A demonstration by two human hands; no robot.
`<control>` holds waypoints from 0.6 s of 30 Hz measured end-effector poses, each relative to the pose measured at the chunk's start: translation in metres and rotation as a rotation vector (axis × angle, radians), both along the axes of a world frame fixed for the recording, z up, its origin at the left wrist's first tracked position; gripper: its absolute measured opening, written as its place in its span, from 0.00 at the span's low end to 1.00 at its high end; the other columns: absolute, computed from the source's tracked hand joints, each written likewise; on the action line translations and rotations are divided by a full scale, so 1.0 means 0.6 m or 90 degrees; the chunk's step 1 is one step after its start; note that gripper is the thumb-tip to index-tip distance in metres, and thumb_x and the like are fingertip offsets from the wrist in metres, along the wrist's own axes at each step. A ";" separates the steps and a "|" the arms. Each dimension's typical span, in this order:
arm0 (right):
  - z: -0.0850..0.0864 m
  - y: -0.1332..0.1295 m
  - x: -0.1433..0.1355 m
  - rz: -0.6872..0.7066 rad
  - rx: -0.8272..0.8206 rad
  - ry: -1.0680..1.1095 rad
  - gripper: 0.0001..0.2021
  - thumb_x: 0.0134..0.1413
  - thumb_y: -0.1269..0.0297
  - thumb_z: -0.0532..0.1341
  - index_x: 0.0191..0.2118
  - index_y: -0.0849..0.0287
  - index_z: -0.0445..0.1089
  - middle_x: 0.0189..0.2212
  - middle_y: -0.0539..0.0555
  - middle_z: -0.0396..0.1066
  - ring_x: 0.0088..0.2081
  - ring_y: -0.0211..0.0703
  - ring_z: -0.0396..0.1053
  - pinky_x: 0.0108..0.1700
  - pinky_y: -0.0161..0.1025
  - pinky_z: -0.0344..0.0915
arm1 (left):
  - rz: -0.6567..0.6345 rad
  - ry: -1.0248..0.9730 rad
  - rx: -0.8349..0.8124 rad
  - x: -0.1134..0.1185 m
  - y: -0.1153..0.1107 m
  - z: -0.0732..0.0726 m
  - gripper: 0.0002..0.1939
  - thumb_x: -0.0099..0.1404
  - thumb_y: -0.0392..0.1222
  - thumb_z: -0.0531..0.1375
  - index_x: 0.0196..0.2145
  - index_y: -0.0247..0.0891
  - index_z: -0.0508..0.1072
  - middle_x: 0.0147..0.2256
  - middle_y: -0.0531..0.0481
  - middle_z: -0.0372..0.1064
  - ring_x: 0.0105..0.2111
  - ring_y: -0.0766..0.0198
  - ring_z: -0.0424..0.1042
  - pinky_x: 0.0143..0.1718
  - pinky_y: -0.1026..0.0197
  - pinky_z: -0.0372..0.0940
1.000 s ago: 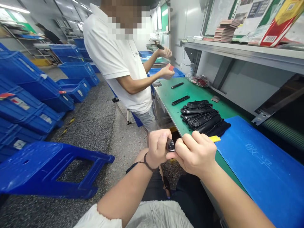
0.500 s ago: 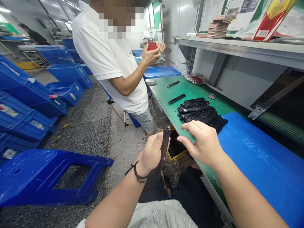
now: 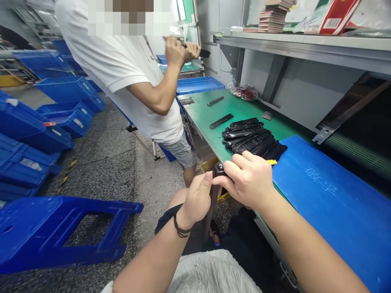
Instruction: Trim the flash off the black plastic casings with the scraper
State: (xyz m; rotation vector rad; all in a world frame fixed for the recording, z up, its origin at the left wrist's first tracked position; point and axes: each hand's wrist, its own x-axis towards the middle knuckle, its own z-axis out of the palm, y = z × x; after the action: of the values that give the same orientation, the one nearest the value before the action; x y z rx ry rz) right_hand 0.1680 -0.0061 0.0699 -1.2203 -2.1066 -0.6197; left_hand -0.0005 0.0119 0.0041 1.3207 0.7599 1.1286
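Observation:
My left hand [image 3: 198, 197] is wrapped round a long dark plastic piece [image 3: 214, 199], held upright above my lap. Its rounded glossy top shows between my hands. My right hand [image 3: 250, 177] is closed at that top end, thumb and fingers against it. A yellow tool end [image 3: 271, 162] sticks out behind the right hand's knuckles; the rest of it is hidden in the grip. Just beyond, on the green table [image 3: 198, 116], lies a pile of black plastic pieces [image 3: 250, 136], with two single pieces, one nearer [image 3: 221, 121] and one farther [image 3: 215, 101].
A blue mat [image 3: 332, 203] covers the table's right part, below a metal shelf [image 3: 305, 47]. A person in a white shirt [image 3: 122, 77] stands at the left, holding a dark piece. Blue crates [image 3: 24, 162] and a blue plastic stool [image 3: 39, 232] are at the left; a yellow-rimmed bin [image 3: 224, 197] is under the table edge.
My right hand has moved left onto the top of the dark piece and closed; the yellow end now shows. The view has shifted slightly. The other person's hands have risen, and a dark piece shows there.

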 end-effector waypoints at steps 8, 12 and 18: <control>-0.013 -0.001 -0.011 -0.009 -0.028 -0.011 0.29 0.75 0.40 0.47 0.29 0.56 0.66 0.27 0.52 0.63 0.30 0.45 0.53 0.33 0.43 0.45 | 0.061 0.029 -0.002 0.011 0.010 0.026 0.36 0.71 0.73 0.53 0.21 0.38 0.67 0.23 0.51 0.61 0.24 0.65 0.57 0.24 0.60 0.55; -0.017 -0.001 -0.016 0.004 -0.065 -0.018 0.30 0.73 0.37 0.47 0.30 0.56 0.67 0.27 0.53 0.64 0.30 0.45 0.54 0.33 0.43 0.44 | 0.092 0.042 -0.002 0.008 0.019 0.038 0.35 0.71 0.72 0.53 0.22 0.38 0.64 0.22 0.53 0.58 0.23 0.67 0.54 0.25 0.61 0.54; -0.033 -0.001 -0.033 0.028 -0.087 -0.042 0.33 0.72 0.34 0.44 0.34 0.58 0.70 0.28 0.53 0.65 0.30 0.44 0.55 0.34 0.43 0.44 | 0.159 0.025 -0.042 0.004 0.036 0.052 0.35 0.70 0.74 0.53 0.22 0.38 0.66 0.21 0.53 0.58 0.22 0.67 0.55 0.22 0.61 0.52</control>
State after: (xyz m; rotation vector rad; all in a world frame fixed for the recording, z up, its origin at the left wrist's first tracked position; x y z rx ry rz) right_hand 0.1483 -0.0068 0.0500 -1.2399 -2.2560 -0.5094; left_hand 0.0018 0.0337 0.0350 1.2182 1.0032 1.2650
